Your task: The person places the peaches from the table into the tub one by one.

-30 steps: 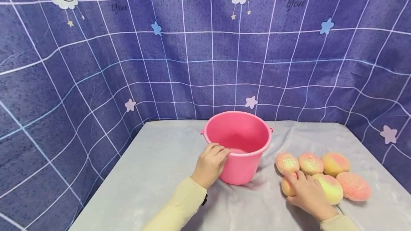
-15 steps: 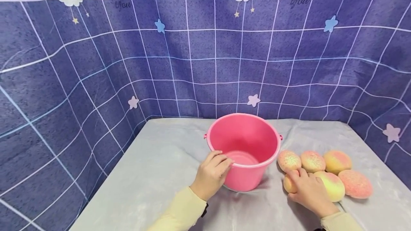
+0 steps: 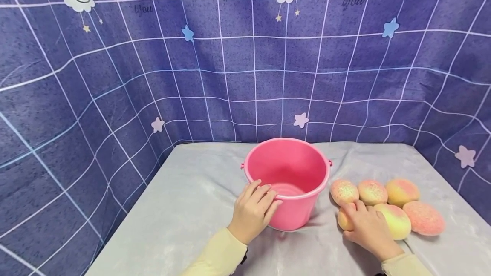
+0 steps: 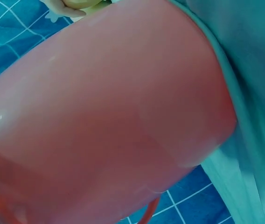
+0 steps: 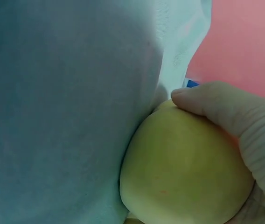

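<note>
A pink bucket (image 3: 299, 210) stands on the cloth-covered table, its inside showing no contents. My left hand (image 3: 253, 212) holds the near-left part of its rim, fingers hooked over the edge. The left wrist view is filled by the bucket's outer wall (image 4: 109, 107). To the right, my right hand (image 3: 370, 229) grips a yellow-orange peach (image 3: 345, 220), smooth and pale in the right wrist view, where the thumb (image 5: 216, 102) lies across its top. The peach sits low, close against the cloth. Part of it is hidden under the fingers.
Around the right hand lie several other fruits: two speckled pink-yellow ones (image 3: 344, 191), an orange-yellow one (image 3: 402, 192), a pale yellow one (image 3: 397, 222) and a pink one (image 3: 423, 218). A blue gridded curtain (image 3: 230, 63) hangs behind the grey tablecloth (image 3: 184, 208).
The bucket has shifted a little nearer, with my left hand on its rim. The left fingers are spread slightly wider now. My right hand stays around the peach.
</note>
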Demonstrator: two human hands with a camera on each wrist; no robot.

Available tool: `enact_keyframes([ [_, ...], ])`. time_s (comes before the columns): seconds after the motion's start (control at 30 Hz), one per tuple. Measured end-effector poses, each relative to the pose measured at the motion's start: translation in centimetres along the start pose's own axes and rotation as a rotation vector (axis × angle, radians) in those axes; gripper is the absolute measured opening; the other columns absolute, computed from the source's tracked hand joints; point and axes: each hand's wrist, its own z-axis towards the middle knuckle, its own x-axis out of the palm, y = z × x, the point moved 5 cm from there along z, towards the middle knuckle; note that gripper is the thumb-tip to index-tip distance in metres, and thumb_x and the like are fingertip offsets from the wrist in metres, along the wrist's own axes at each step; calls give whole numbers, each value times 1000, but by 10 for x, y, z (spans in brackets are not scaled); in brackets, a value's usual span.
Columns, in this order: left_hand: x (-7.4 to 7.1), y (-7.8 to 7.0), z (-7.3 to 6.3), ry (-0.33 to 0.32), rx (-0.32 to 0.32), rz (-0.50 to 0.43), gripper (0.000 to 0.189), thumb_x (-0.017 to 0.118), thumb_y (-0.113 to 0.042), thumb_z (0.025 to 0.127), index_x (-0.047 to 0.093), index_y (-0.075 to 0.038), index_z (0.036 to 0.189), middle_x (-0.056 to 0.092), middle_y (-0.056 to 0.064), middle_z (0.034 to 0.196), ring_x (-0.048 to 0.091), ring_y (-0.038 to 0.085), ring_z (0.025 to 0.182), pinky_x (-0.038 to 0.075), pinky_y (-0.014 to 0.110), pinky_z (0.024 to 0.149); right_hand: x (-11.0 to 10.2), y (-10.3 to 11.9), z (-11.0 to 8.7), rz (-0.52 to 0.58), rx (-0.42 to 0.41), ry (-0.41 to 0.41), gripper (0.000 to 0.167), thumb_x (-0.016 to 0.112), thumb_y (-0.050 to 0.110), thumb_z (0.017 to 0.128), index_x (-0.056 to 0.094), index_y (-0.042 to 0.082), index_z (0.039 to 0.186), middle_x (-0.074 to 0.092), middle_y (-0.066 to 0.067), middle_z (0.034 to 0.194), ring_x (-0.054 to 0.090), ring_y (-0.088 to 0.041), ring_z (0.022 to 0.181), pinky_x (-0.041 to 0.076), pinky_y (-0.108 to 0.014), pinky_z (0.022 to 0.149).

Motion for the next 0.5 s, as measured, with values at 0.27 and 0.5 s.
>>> enact_keyframes([
  [0.27,0,2,0,-12,-4,-24,29,54,-29,97,72,-11,83,68,2,83,64,25,84,54,42,75,1,1,1,-19,-30,0,76,88,22,43,63,14,114,52,-16,89,52,-34,61,42,-47,53],
  [0.5,4,4,2,37,-67,-87,34,51,-33,99,71,-11,83,66,1,81,63,22,84,53,38,79,-2,2,4,-13,-57,-10,77,88,20,39,63,12,112,52,-17,86,51,-34,59,41,-45,51],
])
